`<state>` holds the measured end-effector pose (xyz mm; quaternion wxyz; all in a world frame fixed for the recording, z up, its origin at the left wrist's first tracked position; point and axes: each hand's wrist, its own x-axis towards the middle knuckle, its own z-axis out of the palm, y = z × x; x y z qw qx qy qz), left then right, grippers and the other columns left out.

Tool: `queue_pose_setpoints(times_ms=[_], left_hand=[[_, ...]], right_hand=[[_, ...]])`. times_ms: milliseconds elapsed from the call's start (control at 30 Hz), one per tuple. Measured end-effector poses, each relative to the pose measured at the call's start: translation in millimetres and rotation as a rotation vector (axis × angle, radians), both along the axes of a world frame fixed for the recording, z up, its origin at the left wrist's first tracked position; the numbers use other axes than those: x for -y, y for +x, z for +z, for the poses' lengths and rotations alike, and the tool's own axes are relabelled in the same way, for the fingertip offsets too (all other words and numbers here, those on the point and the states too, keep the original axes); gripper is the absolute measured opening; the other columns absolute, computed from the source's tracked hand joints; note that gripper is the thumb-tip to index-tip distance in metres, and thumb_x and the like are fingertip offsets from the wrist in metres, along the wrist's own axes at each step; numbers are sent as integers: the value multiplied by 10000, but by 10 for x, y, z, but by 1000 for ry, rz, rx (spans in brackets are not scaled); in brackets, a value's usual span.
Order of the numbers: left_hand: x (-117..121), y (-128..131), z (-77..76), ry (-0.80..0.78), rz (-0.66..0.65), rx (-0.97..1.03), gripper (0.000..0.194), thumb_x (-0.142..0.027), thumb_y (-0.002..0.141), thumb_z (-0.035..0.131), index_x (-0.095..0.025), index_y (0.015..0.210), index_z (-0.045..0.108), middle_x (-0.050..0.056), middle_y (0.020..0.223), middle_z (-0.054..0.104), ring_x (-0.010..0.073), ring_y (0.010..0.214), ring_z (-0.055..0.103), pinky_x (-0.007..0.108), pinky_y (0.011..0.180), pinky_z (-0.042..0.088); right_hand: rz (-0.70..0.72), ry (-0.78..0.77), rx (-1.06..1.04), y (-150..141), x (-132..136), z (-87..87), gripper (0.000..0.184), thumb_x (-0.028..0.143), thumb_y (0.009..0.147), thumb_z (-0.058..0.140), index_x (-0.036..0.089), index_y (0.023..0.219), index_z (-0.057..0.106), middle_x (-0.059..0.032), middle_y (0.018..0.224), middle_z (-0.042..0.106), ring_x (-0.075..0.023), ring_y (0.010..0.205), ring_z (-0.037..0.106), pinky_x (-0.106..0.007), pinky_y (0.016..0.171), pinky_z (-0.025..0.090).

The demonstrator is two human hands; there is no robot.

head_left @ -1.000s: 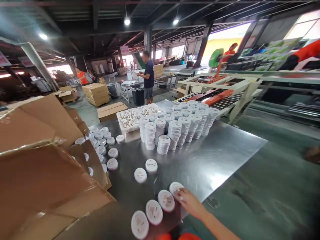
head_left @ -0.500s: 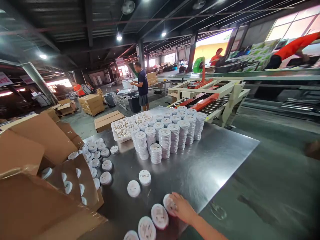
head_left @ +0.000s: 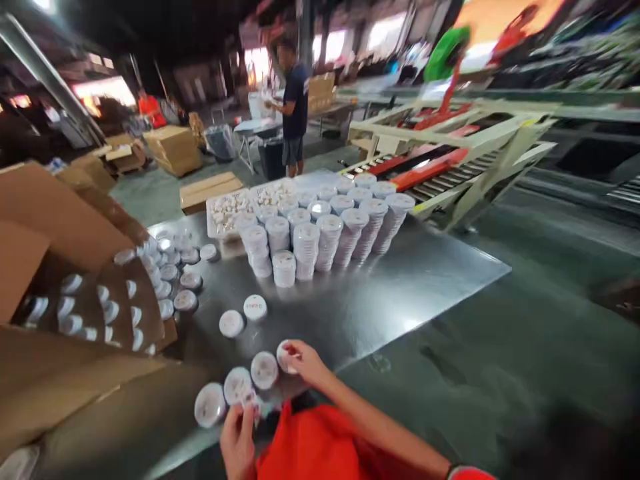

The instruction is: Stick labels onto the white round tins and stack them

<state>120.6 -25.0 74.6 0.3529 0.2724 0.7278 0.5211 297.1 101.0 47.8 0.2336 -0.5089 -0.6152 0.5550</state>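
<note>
A row of flat white round containers lies at the near edge of the metal table (head_left: pixel 400 293). My right hand (head_left: pixel 306 361) is curled over the rightmost container (head_left: pixel 284 357), fingers gripping its edge. The others in the row (head_left: pixel 264 370) (head_left: pixel 237 385) (head_left: pixel 210 405) lie to its left. My left hand (head_left: pixel 239 437) is low in view with its fingers pinched on something small and blurred by the second container. Two more single containers (head_left: pixel 231 323) (head_left: pixel 255 307) lie further back. Tall stacks of the same containers (head_left: pixel 320 237) stand mid-table.
An open cardboard box (head_left: pixel 60 220) at the left holds several containers, with more spilled beside it (head_left: pixel 173 273). White baskets (head_left: pixel 223 212) sit behind the stacks. A person in a dark shirt (head_left: pixel 295 107) stands beyond. A roller conveyor (head_left: pixel 450 167) runs at the right.
My view has swung down and turned blurry. My left hand has come into view at the bottom, pinching something. My right hand stays on the rightmost container.
</note>
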Motion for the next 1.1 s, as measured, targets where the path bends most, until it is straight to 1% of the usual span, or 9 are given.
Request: queue_pose_setpoints(times_ms=[33,100,233,333,433,633,800,933,1100], left_hand=[[42,108,2,-13,15,18,506,-727,679,717,-239,587,618,7,624,625,192,645,593,346,622,522],[58,286,31,23,63,102,547,-740,669,712,-217,582,577,-4,598,593,167,625,551,324,638,506],[-51,489,97,23,44,204,509,-678,682,745,-189,643,608,1,645,625,152,655,556,289,660,494],[-83,574,86,22,5,246,499,-659,694,747,-182,626,615,6,630,621,151,643,557,285,650,493],[-75,644,17,-1,-31,279,502,-655,682,757,-176,612,621,8,615,620,147,623,559,283,638,495],[-94,743,-116,-60,-24,390,476,-570,642,814,-171,883,715,50,846,741,179,747,657,313,722,549],[-101,760,-152,-115,-92,382,387,-552,674,779,-176,731,704,30,697,717,179,691,649,320,732,534],[-107,763,-156,-178,-86,302,412,-587,672,743,-178,665,697,39,675,717,184,679,640,314,718,518],[-121,788,-175,-183,-128,225,460,-625,702,706,-183,593,650,31,612,676,174,631,604,303,679,496]], right_hand=[[63,-72,-154,-21,29,74,337,455,811,642,193,1018,693,-86,1013,722,-250,974,671,-447,940,535],[135,-207,-374,-69,103,180,427,565,793,683,197,1009,680,-39,913,696,-194,862,647,-386,859,539],[152,-349,-489,-112,304,273,472,601,708,779,205,919,632,14,809,645,-136,725,593,-304,722,512],[126,-402,-495,-81,402,270,444,605,730,753,214,813,561,42,685,598,-121,613,560,-286,627,489],[88,-374,-461,-6,428,241,406,576,766,722,222,763,522,59,618,553,-111,553,521,-273,575,460],[29,-265,-298,177,465,153,318,502,804,669,215,748,545,35,692,568,-122,634,518,-265,598,444],[12,-251,-259,214,525,106,252,451,822,629,218,770,548,33,711,569,-134,667,533,-279,641,447],[-48,-252,-234,197,538,99,208,413,795,633,217,784,563,36,713,581,-131,665,530,-271,641,445],[-66,-238,-196,199,550,33,191,389,794,629,217,738,568,37,670,570,-132,651,513,-268,632,439]])
